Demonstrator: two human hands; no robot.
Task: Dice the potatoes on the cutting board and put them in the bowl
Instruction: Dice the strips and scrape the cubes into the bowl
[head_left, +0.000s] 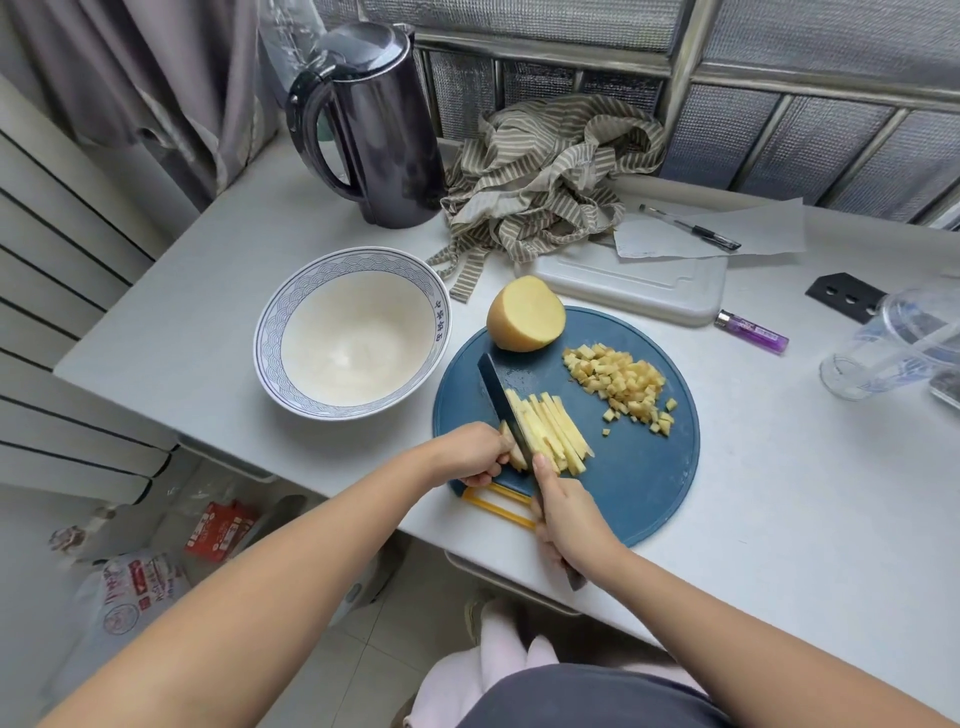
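A round blue cutting board (644, 478) lies near the table's front edge. On it are a peeled half potato (525, 313) at the back, a pile of potato dice (621, 382) at the right, and a row of potato strips (553, 434). My right hand (563, 512) grips the handle of a dark knife (500, 392) whose blade stands in the left end of the strips. My left hand (470, 454) holds the potato piece left of the blade with curled fingers. The white bowl with a blue pattern (352, 332) stands left of the board with nothing in it.
A dark kettle (371, 130) and a striped cloth (545, 182) sit at the back. Behind the board are a white plastic board (634, 286), paper with a pen (691, 227), a purple lighter (750, 332) and, at the right edge, a clear cup (883, 348).
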